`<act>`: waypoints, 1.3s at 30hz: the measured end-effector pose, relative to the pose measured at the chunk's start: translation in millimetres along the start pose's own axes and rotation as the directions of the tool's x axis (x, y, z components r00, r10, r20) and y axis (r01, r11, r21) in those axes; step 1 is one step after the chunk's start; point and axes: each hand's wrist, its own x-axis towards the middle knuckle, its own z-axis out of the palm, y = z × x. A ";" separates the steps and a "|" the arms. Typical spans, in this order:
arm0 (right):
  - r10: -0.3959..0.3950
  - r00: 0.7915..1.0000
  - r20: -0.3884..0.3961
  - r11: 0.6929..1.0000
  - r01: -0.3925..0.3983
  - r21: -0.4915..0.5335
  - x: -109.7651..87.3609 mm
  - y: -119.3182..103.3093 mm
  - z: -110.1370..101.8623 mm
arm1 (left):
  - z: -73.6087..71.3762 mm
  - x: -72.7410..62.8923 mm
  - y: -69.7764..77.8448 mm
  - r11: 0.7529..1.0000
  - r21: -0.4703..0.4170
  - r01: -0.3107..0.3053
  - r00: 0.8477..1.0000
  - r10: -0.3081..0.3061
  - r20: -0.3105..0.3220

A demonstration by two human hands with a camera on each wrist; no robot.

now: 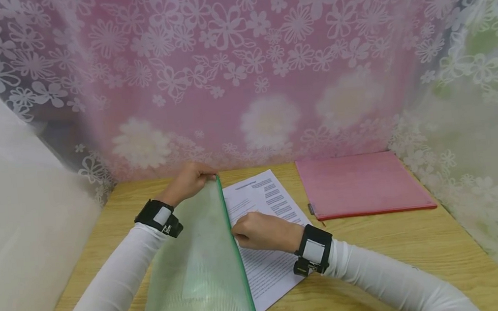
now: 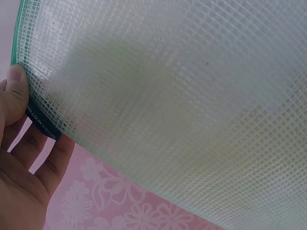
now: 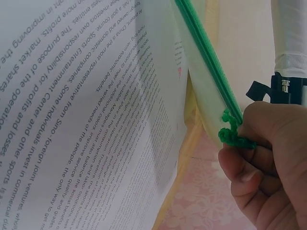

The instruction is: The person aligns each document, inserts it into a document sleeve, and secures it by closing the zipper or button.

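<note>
A translucent green mesh zipper pouch [image 1: 209, 258] is held on its left side of the table, its green zipper edge facing right. My left hand [image 1: 191, 181] pinches the pouch's far corner, by a dark label [image 2: 42, 120] in the left wrist view. At the middle of the zipper [image 3: 211, 62], my right hand [image 1: 264, 230] grips the green zipper pull [image 3: 232, 134] between thumb and curled fingers. Printed paper sheets [image 1: 275, 197] lie to the right of the pouch, partly under it and under my right hand. A pale shape shows through the mesh.
A pink pouch [image 1: 362, 185] with a red edge lies at the back right of the wooden table [image 1: 353, 284]. A pink flowered curtain [image 1: 242, 77] hangs behind the table, with pale sheeting at both sides.
</note>
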 end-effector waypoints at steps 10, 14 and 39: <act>-0.002 1.000 0.002 1.000 0.001 0.017 -2.2 1.1 3.2 | -3.4 -2.5 -3.3 1.000 0.010 0.018 1.000 -0.018 -0.012; -0.007 1.000 0.006 1.000 0.006 0.025 -3.5 1.1 4.9 | -5.5 -4.8 -4.9 0.999 -0.001 0.036 0.999 -0.036 -0.022; 0.027 0.999 0.034 0.999 -0.028 0.031 -9.6 -6.0 8.3 | -8.9 -11.8 -16.9 0.998 -0.017 0.057 0.997 -0.058 -0.056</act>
